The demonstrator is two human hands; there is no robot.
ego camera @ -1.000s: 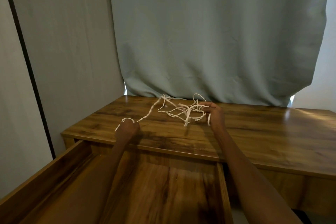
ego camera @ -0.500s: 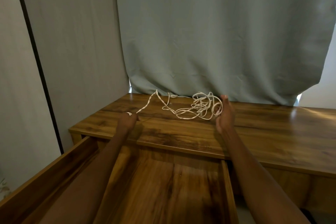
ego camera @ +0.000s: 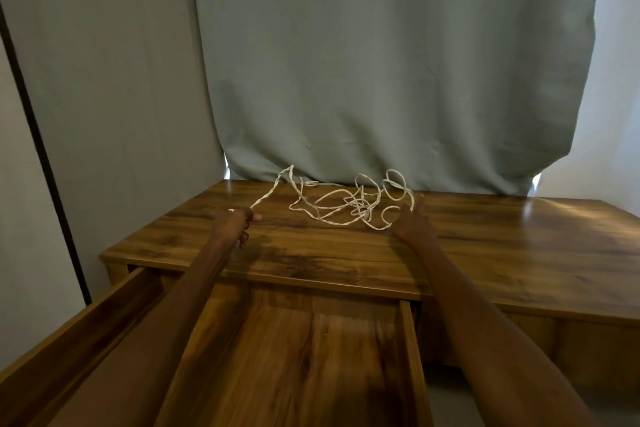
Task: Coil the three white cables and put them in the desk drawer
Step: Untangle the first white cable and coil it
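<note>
You will find nothing to read here: no text, label, brand, number or sign shows on anything in the head view.

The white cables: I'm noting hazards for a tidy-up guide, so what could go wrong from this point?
The white cables lie in one loose tangle on the desk top. The left hand grips one end, so pulling may tighten knots rather than free a strand. The right hand is open beside the loops without gripping them, so the whole pile might drag along. The tangle sits near the curtain at the back edge, and loops could slip behind the desk.
</note>
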